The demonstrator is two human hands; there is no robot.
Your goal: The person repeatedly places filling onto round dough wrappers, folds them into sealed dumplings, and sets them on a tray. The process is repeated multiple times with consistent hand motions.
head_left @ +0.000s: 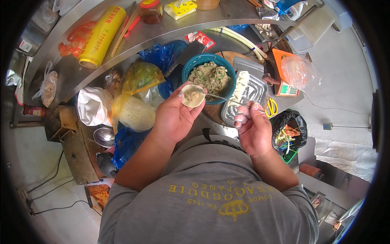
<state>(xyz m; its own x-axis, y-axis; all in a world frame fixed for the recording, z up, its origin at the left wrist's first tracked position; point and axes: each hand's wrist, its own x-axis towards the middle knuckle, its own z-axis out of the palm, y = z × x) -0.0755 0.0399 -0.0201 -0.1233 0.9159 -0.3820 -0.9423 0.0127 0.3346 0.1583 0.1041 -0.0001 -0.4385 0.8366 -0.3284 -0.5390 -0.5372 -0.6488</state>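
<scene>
A round dough wrapper (195, 102) rests on the fingers of my left hand (179, 116), its rim held by the thumb. Some minced filling (191, 95) lies in its middle. My right hand (254, 128), whitened with flour at the fingertips, grips a thin metal utensil (224, 98) whose far end touches the filling; its exact shape at that end is unclear. Just beyond the hands stands a teal bowl (185, 73) of minced filling with green bits (210, 76). To its right, a floured metal tray (256, 88) carries a row of pale dough pieces (242, 82).
Yellow-handled scissors (271, 107) and a knife (271, 80) lie right of the tray, near an orange scale (281, 62). A black-lined waste bin (300, 128) stands lower right. Plastic bags (134, 111) crowd the left. A metal shelf (146, 33) spans the back, holding a yellow film roll (102, 36).
</scene>
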